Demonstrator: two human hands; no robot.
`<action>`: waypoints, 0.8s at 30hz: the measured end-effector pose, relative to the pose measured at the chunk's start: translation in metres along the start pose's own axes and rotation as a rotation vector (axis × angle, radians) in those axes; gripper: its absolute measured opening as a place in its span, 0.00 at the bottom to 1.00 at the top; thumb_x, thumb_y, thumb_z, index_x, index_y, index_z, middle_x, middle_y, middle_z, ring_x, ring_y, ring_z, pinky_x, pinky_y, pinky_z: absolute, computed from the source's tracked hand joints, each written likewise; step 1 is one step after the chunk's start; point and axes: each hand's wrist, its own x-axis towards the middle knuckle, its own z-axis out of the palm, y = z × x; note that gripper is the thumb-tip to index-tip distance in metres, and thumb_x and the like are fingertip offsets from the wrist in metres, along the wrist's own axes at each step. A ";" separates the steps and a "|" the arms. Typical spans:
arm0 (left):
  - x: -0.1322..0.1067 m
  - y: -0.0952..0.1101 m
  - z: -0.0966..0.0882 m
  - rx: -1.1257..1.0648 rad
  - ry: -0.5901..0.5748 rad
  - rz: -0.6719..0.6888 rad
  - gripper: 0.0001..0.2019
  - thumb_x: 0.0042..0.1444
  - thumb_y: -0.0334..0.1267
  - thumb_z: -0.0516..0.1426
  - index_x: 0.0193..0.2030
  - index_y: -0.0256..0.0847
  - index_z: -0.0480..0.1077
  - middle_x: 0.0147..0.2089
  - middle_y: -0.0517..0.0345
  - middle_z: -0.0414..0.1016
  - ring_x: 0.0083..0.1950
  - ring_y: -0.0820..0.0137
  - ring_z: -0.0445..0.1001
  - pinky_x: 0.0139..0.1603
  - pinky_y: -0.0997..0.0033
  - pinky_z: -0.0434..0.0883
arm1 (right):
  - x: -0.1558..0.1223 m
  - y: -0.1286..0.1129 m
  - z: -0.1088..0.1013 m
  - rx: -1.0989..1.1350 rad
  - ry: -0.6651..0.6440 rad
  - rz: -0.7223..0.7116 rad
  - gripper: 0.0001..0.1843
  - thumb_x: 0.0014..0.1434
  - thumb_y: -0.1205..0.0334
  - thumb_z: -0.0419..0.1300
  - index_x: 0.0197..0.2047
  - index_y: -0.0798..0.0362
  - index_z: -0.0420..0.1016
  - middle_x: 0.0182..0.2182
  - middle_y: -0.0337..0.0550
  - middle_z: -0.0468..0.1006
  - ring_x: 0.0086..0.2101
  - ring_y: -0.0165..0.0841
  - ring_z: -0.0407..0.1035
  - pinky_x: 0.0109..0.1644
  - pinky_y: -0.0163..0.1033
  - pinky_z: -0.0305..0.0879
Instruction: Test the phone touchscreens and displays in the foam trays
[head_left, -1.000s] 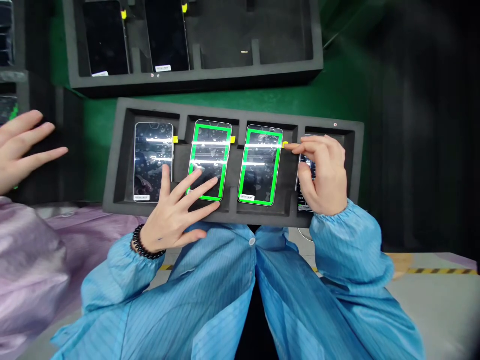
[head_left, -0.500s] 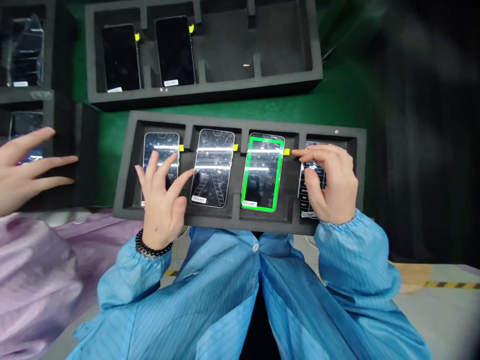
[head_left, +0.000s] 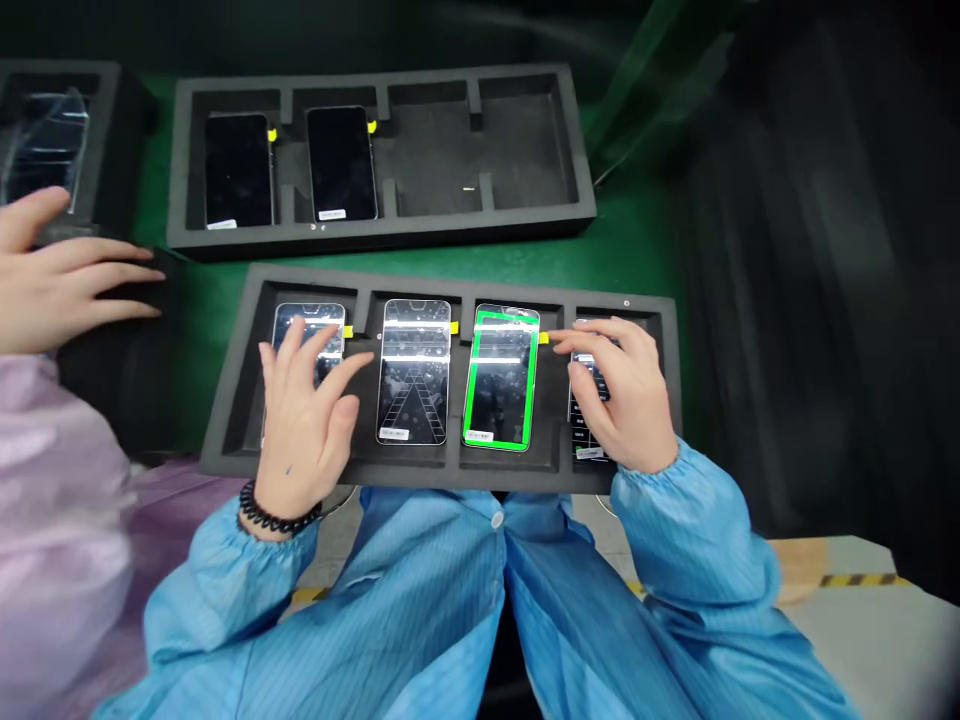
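Observation:
Before me lies a black foam tray (head_left: 420,475) with a phone in each compartment. My left hand (head_left: 304,425), fingers spread, is over the leftmost phone (head_left: 289,320) and partly hides it; whether the fingertips touch the glass I cannot tell. Right of it lies a phone showing a ladder-like line pattern (head_left: 414,380). The third phone (head_left: 501,385) shows a bright green frame, with a yellow tab (head_left: 544,338) at its side. My right hand (head_left: 619,390) hovers with fingers apart over the rightmost phone (head_left: 589,435), index fingertip at that yellow tab. Neither hand holds anything.
A second foam tray (head_left: 382,235) sits behind on the green table (head_left: 450,262), two dark phones (head_left: 238,170) in its left compartments. At left, a co-worker's hand (head_left: 67,275) reaches over another black tray (head_left: 124,130) with a film-wrapped item (head_left: 46,150).
The view has tilted, so both trays appear lower. My left index finger has drawn away from the second phone's edge. The co-worker's hand has moved relative to their tray.

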 end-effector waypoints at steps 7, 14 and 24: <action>0.038 0.002 0.007 -0.039 0.075 0.022 0.27 0.72 0.51 0.39 0.65 0.44 0.69 0.74 0.46 0.59 0.81 0.52 0.44 0.80 0.35 0.40 | 0.037 -0.003 0.002 -0.037 -0.139 -0.047 0.17 0.66 0.73 0.50 0.53 0.50 0.73 0.50 0.49 0.78 0.57 0.41 0.70 0.71 0.59 0.58; 0.023 -0.018 0.008 -0.157 0.202 -0.040 0.29 0.72 0.54 0.39 0.61 0.43 0.73 0.72 0.47 0.61 0.80 0.51 0.46 0.79 0.35 0.42 | 0.015 0.011 -0.001 -0.075 -0.133 -0.013 0.18 0.65 0.74 0.50 0.52 0.50 0.72 0.49 0.47 0.79 0.56 0.41 0.72 0.70 0.60 0.60; 0.021 -0.017 0.003 -0.201 0.235 -0.043 0.32 0.72 0.58 0.39 0.61 0.42 0.74 0.73 0.49 0.60 0.80 0.53 0.45 0.81 0.42 0.44 | 0.003 -0.032 -0.006 0.128 -0.342 -0.309 0.18 0.62 0.72 0.52 0.50 0.49 0.74 0.46 0.42 0.84 0.54 0.38 0.74 0.70 0.58 0.60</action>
